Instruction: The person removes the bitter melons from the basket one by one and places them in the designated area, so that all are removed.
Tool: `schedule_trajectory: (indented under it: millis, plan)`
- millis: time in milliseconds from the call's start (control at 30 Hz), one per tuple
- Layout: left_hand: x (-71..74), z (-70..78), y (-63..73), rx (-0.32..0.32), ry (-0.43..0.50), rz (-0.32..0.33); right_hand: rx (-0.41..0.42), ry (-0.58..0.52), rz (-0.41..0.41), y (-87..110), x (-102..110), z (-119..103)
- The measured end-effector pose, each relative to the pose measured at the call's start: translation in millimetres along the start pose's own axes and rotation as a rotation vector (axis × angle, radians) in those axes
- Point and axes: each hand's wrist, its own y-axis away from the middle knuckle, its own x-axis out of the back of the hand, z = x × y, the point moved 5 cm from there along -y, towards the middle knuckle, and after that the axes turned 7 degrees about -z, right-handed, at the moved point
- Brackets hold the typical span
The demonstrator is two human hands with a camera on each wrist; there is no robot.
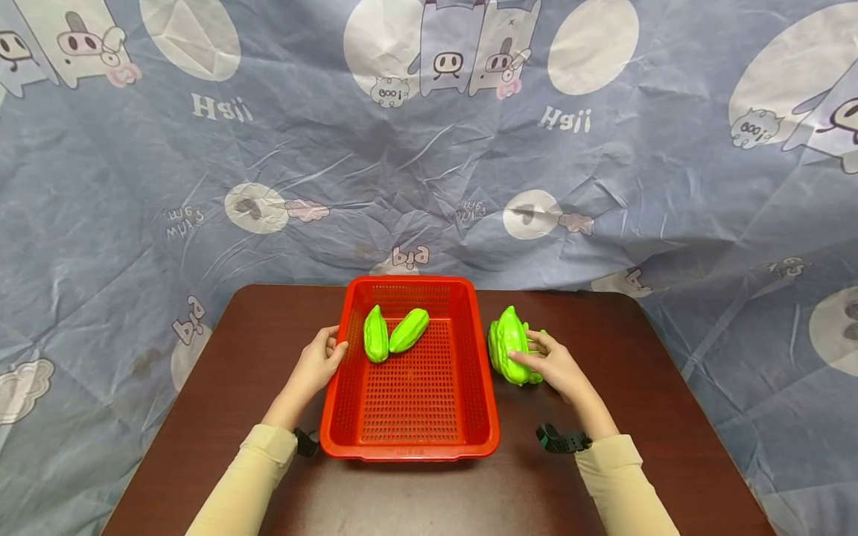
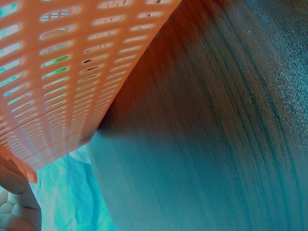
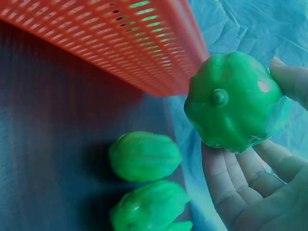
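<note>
A red plastic basket (image 1: 411,451) with slotted walls stands on the table, and two bright green, ribbed, pointed fruits (image 1: 376,335) lie inside it towards the back left. My left hand (image 1: 318,363) grips the basket's left rim, with the thumb on top. Right of the basket, my right hand (image 1: 558,366) holds another green fruit (image 3: 236,101) between thumb and fingers. In the right wrist view its lobed end with a small nub faces the camera, raised above the table. Beneath it, more of these green fruits (image 3: 145,157) lie on the tabletop, partly hidden in the head view.
The dark brown wooden table (image 1: 268,313) has rounded far corners. Behind it hangs a crumpled blue-grey cloth (image 1: 402,171) printed with cartoon figures. Black straps (image 1: 563,441) circle both wrists, below pale yellow sleeves.
</note>
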Motion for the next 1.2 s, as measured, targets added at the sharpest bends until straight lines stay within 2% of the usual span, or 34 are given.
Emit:
schedule_trajectory:
  millis: [400, 967, 1200]
  plan:
    - [0.9, -0.6, -0.3, -0.005, 0.002, -0.003, -0.068, -0.037, -0.009, 7.4, -15, 37]
    - [1.0, 0.1, -0.5, 0.006, 0.005, -0.005, -0.108, 0.004, -0.016, 20.8, -32, 60]
    - [0.0, -0.2, -1.1, 0.006, 0.006, -0.003, -0.109, -0.008, 0.009, 26.8, -36, 70]
